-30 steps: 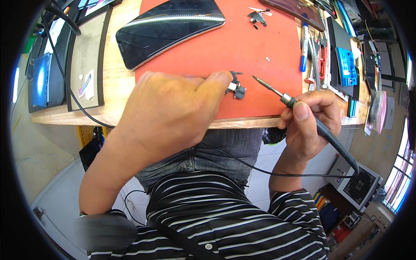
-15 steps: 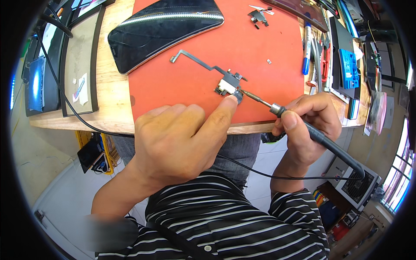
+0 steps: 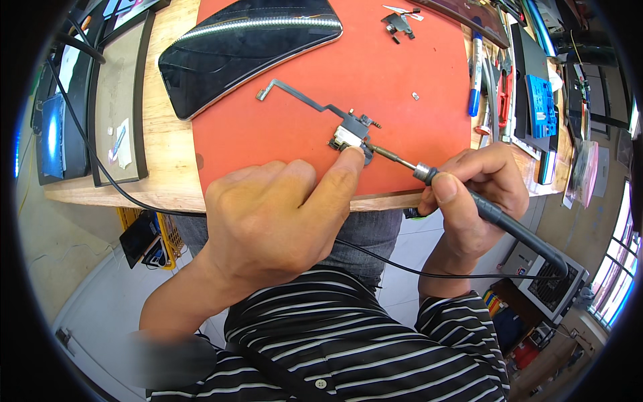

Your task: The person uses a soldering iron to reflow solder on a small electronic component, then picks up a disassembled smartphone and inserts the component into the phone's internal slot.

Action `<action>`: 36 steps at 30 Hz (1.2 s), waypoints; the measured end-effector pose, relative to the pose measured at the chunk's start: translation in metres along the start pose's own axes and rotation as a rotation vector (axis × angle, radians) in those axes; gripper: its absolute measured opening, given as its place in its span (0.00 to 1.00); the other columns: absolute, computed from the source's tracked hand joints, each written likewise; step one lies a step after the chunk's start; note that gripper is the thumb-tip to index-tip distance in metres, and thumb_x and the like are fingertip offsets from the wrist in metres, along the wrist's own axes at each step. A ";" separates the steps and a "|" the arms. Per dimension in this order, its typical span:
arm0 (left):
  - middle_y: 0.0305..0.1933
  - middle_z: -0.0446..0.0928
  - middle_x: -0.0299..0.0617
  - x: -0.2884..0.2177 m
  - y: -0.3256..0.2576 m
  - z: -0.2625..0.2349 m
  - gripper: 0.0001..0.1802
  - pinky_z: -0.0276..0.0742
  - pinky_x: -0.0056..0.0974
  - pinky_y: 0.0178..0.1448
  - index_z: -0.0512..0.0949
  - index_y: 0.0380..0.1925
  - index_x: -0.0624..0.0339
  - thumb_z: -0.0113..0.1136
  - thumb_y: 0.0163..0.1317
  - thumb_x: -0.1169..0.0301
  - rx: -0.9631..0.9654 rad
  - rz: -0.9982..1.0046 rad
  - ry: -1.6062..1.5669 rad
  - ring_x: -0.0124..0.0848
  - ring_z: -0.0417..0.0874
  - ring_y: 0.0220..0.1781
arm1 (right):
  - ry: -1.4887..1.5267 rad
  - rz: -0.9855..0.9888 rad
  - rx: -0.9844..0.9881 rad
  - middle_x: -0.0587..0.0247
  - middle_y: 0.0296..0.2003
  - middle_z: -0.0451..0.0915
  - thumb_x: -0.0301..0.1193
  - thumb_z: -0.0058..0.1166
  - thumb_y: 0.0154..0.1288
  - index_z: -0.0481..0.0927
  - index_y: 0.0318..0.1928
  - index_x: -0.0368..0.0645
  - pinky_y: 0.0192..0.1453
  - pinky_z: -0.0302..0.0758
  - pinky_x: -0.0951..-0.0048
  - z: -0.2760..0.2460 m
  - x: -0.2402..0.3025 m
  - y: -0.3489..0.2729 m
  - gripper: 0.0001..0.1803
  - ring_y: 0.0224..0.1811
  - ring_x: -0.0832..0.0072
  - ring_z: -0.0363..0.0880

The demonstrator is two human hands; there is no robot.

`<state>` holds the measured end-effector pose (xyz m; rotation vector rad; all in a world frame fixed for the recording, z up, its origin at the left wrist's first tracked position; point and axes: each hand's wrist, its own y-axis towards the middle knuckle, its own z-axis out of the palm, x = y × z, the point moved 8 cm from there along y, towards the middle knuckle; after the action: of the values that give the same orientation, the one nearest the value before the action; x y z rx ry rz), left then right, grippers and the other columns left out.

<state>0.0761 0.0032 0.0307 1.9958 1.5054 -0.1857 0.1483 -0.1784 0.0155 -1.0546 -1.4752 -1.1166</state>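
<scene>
1. We judge ourselves midway through hot work on a small flex-cable module (image 3: 353, 124): it lies loose on the orange mat (image 3: 418, 134), its ribbon reaching toward the black phone screen (image 3: 251, 47).
2. Our left hand (image 3: 278, 211) is loosely curled, with one digit stretched out onto the module's near edge, beside its white block (image 3: 346, 139). Its underside is hidden, so we cannot tell whether it pinches anything.
3. Our right hand (image 3: 477, 194) is closed pen-fashion around a soldering iron (image 3: 492, 212). The tip is at the module's right edge; actual contact is too small to confirm.
4. As for what is done, the module lies apart from any housing. We can make out no finished joint, so the work at that edge seems incomplete; how much is left, we cannot tell.
5. A second small dark module (image 3: 399, 27) lies at the mat's far side, out of our hands.
6. Among containers, the shallow dark-rimmed tray (image 3: 124, 74) at left holds a white slip (image 3: 121, 149) and a tiny pale piece (image 3: 110, 131).
7. Below the bench stands a yellow crate (image 3: 175, 232); its contents are unclear.
</scene>
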 end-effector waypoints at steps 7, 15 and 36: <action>0.16 0.69 0.36 0.000 0.001 0.000 0.18 0.65 0.36 0.21 0.86 0.45 0.65 0.65 0.52 0.84 0.010 -0.005 0.012 0.29 0.71 0.15 | 0.003 0.010 -0.008 0.68 0.22 0.79 0.22 0.72 0.58 0.77 0.30 0.37 0.25 0.66 0.87 0.001 0.000 -0.001 0.12 0.21 0.90 0.72; 0.17 0.70 0.36 0.000 0.003 0.000 0.18 0.65 0.36 0.21 0.86 0.45 0.65 0.66 0.52 0.84 0.019 -0.012 0.002 0.29 0.70 0.15 | -0.022 0.025 -0.001 0.70 0.22 0.78 0.23 0.73 0.57 0.78 0.30 0.38 0.25 0.64 0.87 0.001 -0.001 -0.001 0.12 0.21 0.91 0.70; 0.17 0.70 0.37 0.000 0.001 0.000 0.18 0.67 0.36 0.22 0.86 0.45 0.65 0.66 0.52 0.84 0.018 0.002 0.016 0.30 0.72 0.15 | 0.001 0.027 -0.012 0.70 0.23 0.79 0.22 0.72 0.57 0.78 0.30 0.38 0.27 0.67 0.86 0.001 -0.002 -0.002 0.11 0.23 0.90 0.72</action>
<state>0.0773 0.0023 0.0311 2.0168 1.5170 -0.1837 0.1465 -0.1782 0.0136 -1.0794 -1.4513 -1.1083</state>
